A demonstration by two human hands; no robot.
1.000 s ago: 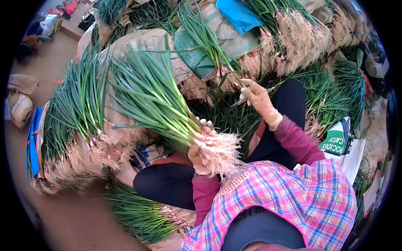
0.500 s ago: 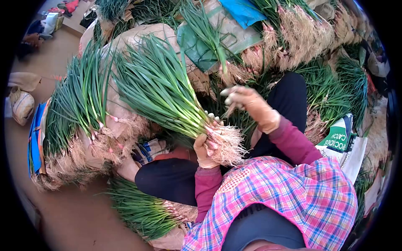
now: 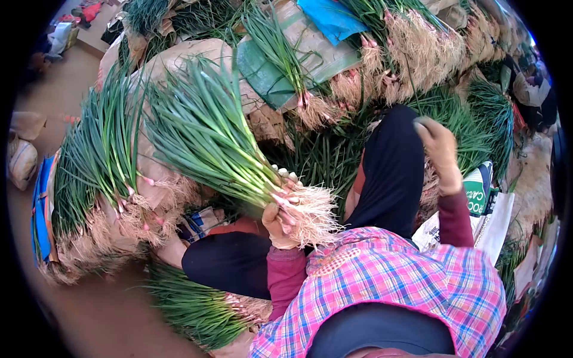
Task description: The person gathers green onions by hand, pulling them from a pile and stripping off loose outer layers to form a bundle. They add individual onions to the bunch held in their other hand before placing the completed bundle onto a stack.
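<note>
My gloved left hand (image 3: 279,227) is wrapped round a thick bunch of green garlic (image 3: 224,146) just above its pinkish bulbs. Long flat leaves fan out to the upper left, and pale tangled roots hang over toward my lap. My gloved right hand (image 3: 443,152) is away from the bunch, past my raised knee, beside a pile of green garlic (image 3: 456,116) on the right. Motion smears its fingers, so I cannot make out whether they hold anything.
A row of green garlic (image 3: 113,149) lies over a sack mound at left. Across the green-and-clear plastic sheet (image 3: 262,71) ahead rests a smaller bunch (image 3: 283,56). Larger rooted bunches (image 3: 418,51) stand upper right. A printed bag (image 3: 477,194) is at my right; more green garlic (image 3: 197,304) lies beside my leg.
My right hand has moved right, from near the bunch's roots to beyond my knee. The left hand keeps its grip. The view has shifted slightly.
</note>
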